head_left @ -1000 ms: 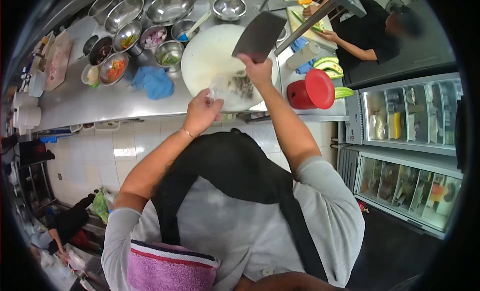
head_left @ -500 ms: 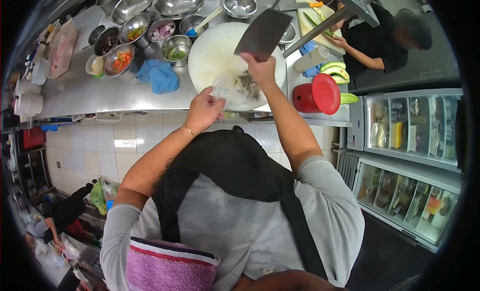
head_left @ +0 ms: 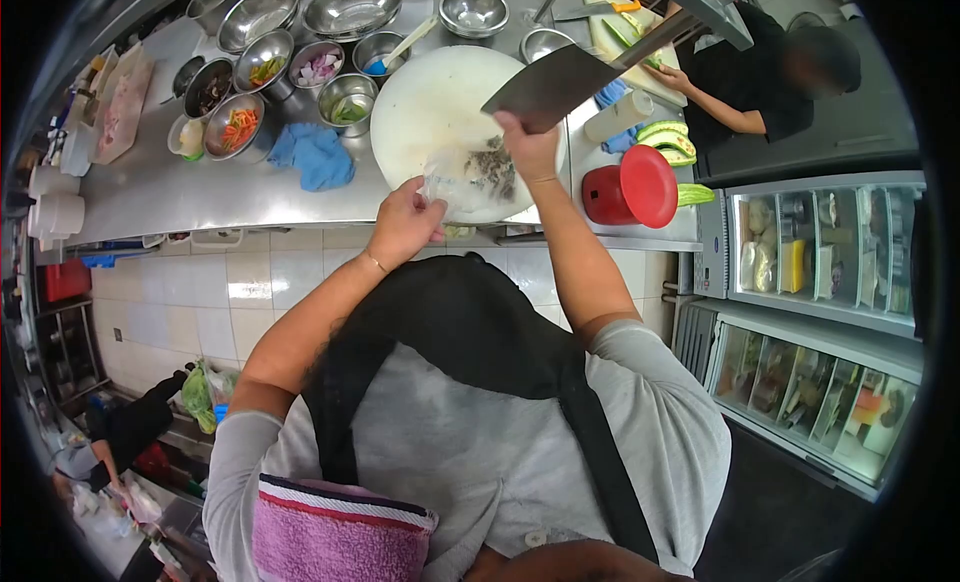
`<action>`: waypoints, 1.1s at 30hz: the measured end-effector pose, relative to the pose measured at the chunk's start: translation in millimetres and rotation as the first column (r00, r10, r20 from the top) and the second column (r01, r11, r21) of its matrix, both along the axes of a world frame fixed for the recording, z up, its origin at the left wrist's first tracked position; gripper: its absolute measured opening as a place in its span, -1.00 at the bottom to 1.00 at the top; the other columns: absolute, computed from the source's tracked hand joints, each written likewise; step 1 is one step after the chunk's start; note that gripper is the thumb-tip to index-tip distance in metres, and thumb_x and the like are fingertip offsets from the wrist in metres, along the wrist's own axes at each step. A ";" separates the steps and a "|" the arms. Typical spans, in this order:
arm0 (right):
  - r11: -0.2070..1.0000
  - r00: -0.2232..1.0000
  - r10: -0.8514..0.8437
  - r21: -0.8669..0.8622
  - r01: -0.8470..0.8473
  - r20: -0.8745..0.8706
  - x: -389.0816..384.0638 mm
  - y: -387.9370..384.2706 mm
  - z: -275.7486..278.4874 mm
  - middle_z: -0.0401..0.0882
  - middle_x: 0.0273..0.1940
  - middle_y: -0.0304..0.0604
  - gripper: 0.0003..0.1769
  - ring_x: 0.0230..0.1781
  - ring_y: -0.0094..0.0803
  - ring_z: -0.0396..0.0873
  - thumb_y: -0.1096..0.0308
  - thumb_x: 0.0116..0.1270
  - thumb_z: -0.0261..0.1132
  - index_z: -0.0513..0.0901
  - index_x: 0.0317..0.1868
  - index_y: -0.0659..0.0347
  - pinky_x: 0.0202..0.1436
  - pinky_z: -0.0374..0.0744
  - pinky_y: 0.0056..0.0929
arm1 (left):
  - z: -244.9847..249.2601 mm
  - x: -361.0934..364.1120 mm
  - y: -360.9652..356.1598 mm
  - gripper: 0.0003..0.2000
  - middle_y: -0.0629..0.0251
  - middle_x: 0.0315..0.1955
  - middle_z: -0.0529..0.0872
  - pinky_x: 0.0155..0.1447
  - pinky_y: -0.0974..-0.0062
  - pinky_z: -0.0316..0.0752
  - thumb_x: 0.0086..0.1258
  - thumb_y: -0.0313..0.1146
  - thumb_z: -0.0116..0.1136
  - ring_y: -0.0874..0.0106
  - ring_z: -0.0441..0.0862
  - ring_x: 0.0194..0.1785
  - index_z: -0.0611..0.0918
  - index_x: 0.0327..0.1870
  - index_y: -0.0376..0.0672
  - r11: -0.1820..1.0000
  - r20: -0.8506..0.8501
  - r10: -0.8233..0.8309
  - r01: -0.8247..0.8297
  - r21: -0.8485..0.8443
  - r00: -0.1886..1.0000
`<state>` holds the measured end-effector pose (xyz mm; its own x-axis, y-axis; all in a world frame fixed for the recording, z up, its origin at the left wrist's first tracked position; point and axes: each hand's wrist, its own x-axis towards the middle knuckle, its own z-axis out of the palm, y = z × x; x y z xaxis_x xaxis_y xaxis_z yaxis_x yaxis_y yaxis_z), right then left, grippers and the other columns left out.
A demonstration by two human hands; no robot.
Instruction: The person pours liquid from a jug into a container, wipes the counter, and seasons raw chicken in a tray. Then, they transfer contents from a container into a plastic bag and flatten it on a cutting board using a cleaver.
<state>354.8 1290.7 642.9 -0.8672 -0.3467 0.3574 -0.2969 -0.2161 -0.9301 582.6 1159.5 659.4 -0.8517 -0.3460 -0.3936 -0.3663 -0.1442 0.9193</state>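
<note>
My right hand [head_left: 528, 150] is wrapped round a broad dark cleaver [head_left: 553, 86], its wide blade raised over the right side of a round white cutting board [head_left: 425, 97]. At the board's near edge my left hand [head_left: 405, 224] pinches a clear plastic bag [head_left: 440, 187]. The bag lies on the board and stretches toward my right hand. Small dark crumbled bits [head_left: 492, 168] show at the bag, below my right wrist. The cleaver's handle is hidden within my fingers.
Left of the board stand steel bowls [head_left: 240, 124] of cut vegetables and a blue cloth [head_left: 312, 157]. A red container [head_left: 645, 187] and a squeeze bottle [head_left: 620, 117] are at right. Across the counter another person's hand [head_left: 668, 77] holds a green vegetable over a cutting board.
The cleaver has turned and swung to the right, its blade lying lower and more level. My left hand keeps its pinch on the bag. The view has shifted slightly.
</note>
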 end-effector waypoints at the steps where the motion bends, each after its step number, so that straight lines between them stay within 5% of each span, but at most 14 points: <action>1: 1.000 1.000 -0.005 -0.003 0.005 0.002 -3.7 2.2 -6.8 0.83 -0.35 -0.29 -0.71 -0.36 -0.52 0.70 0.30 0.41 0.67 0.84 -0.06 0.35 -0.21 0.64 -0.44 | -0.1 0.2 -0.8 -0.33 0.04 -0.21 0.79 -0.30 0.43 0.79 0.55 -0.38 0.32 0.37 0.86 -0.34 0.38 0.57 -0.59 1.000 0.003 -0.005 0.005 0.000 1.000; 3: 0.973 1.000 -0.018 0.228 0.018 0.001 -15.7 0.5 -1.0 0.86 -0.27 -0.28 -0.74 -0.29 -0.53 0.73 0.31 0.39 0.67 0.86 -0.14 0.35 -0.15 0.68 -0.45 | 1.6 -2.8 -2.1 -0.33 0.04 -0.21 0.79 -0.30 0.43 0.79 0.55 -0.38 0.32 0.37 0.86 -0.34 0.38 0.57 -0.58 1.000 -0.004 0.004 -0.004 -0.006 1.000; 5: 0.973 0.996 0.005 0.230 -0.025 0.085 -18.3 -5.6 0.8 0.87 -0.26 -0.26 -0.73 -0.29 -0.55 0.73 0.29 0.37 0.68 0.87 -0.16 0.34 -0.15 0.67 -0.45 | 4.4 -0.3 1.0 -0.33 0.03 -0.21 0.79 -0.29 0.43 0.79 0.55 -0.39 0.32 0.37 0.85 -0.34 0.37 0.57 -0.58 1.000 0.015 0.008 -0.009 0.017 1.000; 7: 0.998 0.998 -0.059 -0.010 0.059 0.018 -1.7 -14.4 -1.9 0.85 -0.34 -0.28 -0.71 -0.37 -0.58 0.68 0.25 0.37 0.68 0.88 -0.17 0.34 -0.23 0.62 -0.45 | 6.0 -0.6 0.8 -0.33 0.04 -0.21 0.78 -0.29 0.43 0.79 0.55 -0.39 0.32 0.38 0.85 -0.35 0.37 0.57 -0.58 1.000 0.027 0.003 -0.003 0.016 1.000; 8: 0.995 0.988 0.000 0.099 -0.015 0.153 -10.0 -10.1 -31.4 0.85 -0.33 -0.27 -0.68 -0.38 -0.59 0.68 0.23 0.36 0.70 0.89 -0.15 0.35 -0.24 0.61 -0.46 | 6.2 -1.9 1.9 -0.33 0.04 -0.21 0.78 -0.28 0.44 0.79 0.55 -0.39 0.32 0.38 0.84 -0.35 0.37 0.58 -0.58 1.000 0.035 -0.005 0.004 0.017 0.999; 11: 0.980 0.997 -0.015 0.201 0.000 0.075 -26.4 -18.2 -6.8 0.71 -0.40 -0.37 -0.79 -0.56 -0.67 0.50 0.38 0.40 0.65 0.84 -0.12 0.34 -0.48 0.41 -0.52 | 7.0 -1.1 0.5 -0.32 0.05 -0.21 0.78 -0.29 0.45 0.79 0.56 -0.40 0.32 0.39 0.84 -0.36 0.37 0.58 -0.58 1.000 0.025 0.002 -0.002 0.018 1.000; 15: 1.000 0.999 0.019 0.025 -0.019 0.027 7.4 -25.8 -21.2 0.74 -0.40 -0.36 -0.78 -0.49 -0.66 0.54 0.34 0.38 0.67 0.87 -0.18 0.34 -0.40 0.45 -0.50 | 4.4 2.1 0.5 -0.33 0.07 -0.24 0.78 -0.30 0.46 0.78 0.56 -0.39 0.32 0.39 0.84 -0.36 0.37 0.58 -0.57 1.000 0.009 -0.012 0.012 -0.004 1.000; 17: 0.988 0.999 0.033 0.150 -0.028 -0.028 -14.0 -28.9 -9.4 0.75 -0.39 -0.36 -0.76 -0.40 -0.64 0.61 0.35 0.37 0.67 0.87 -0.12 0.35 -0.31 0.52 -0.52 | 3.4 -0.3 -0.8 -0.33 0.09 -0.26 0.78 -0.31 0.46 0.77 0.56 -0.39 0.32 0.39 0.83 -0.37 0.37 0.58 -0.58 0.999 -0.001 -0.007 0.007 0.033 1.000; 21: 0.988 0.980 0.053 0.134 -0.079 0.193 -13.1 -31.7 -10.5 0.85 -0.28 -0.30 -0.70 -0.28 -0.57 0.72 0.31 0.37 0.68 0.88 -0.05 0.36 -0.17 0.64 -0.50 | 4.7 2.5 -0.2 -0.32 0.07 -0.25 0.78 -0.31 0.46 0.77 0.56 -0.40 0.32 0.39 0.83 -0.38 0.35 0.58 -0.60 1.000 0.032 -0.025 0.025 -0.014 0.999; 25: 0.989 0.998 0.011 0.146 -0.001 -0.067 -19.3 -36.8 -14.3 0.64 -0.49 -0.41 -0.71 -0.50 -0.62 0.54 0.22 0.45 0.64 0.81 -0.25 0.28 -0.40 0.47 -0.47 | 0.6 -1.0 1.3 -0.30 0.04 -0.25 0.79 -0.31 0.45 0.78 0.55 -0.40 0.32 0.39 0.84 -0.38 0.33 0.59 -0.60 0.999 0.006 -0.032 0.032 -0.013 0.999; 27: 0.956 0.965 0.193 0.190 -0.226 0.176 -38.8 -18.6 10.6 0.61 -0.50 -0.40 -0.66 -0.47 -0.62 0.55 0.19 0.52 0.57 0.72 -0.33 0.24 -0.37 0.47 -0.49 | 6.6 -0.9 -2.7 -0.30 0.03 -0.25 0.79 -0.30 0.44 0.79 0.55 -0.40 0.32 0.38 0.84 -0.38 0.34 0.59 -0.61 0.998 0.000 -0.034 0.034 -0.053 0.999; 28: 0.959 0.954 0.263 0.064 -0.274 0.144 -44.9 -12.6 9.6 0.59 -0.48 -0.40 -0.63 -0.58 -0.65 0.42 0.09 0.51 0.57 0.83 -0.11 0.29 -0.51 0.37 -0.50 | 8.7 2.5 -1.5 -0.31 0.05 -0.26 0.79 -0.30 0.44 0.79 0.55 -0.40 0.31 0.38 0.84 -0.37 0.35 0.58 -0.61 0.999 0.011 -0.017 0.018 -0.035 1.000; 31: 0.986 0.988 0.143 0.078 -0.147 0.056 -29.4 -1.7 52.4 0.74 -0.37 -0.35 -0.72 -0.49 -0.65 0.55 0.22 0.47 0.61 0.82 -0.12 0.29 -0.43 0.49 -0.52 | 4.4 2.8 -2.2 -0.32 0.06 -0.27 0.79 -0.30 0.44 0.79 0.55 -0.40 0.31 0.38 0.84 -0.37 0.37 0.57 -0.62 1.000 0.023 0.017 -0.017 0.020 1.000; 33: 0.998 0.998 0.055 0.044 -0.053 -0.043 -10.0 -4.2 22.9 0.80 -0.32 -0.31 -0.73 -0.43 -0.63 0.62 0.25 0.44 0.64 0.84 -0.10 0.30 -0.36 0.55 -0.52 | 1.5 5.9 -0.8 -0.33 0.06 -0.26 0.79 -0.30 0.44 0.79 0.55 -0.40 0.31 0.38 0.84 -0.37 0.37 0.56 -0.62 0.999 0.024 0.021 -0.022 0.039 0.999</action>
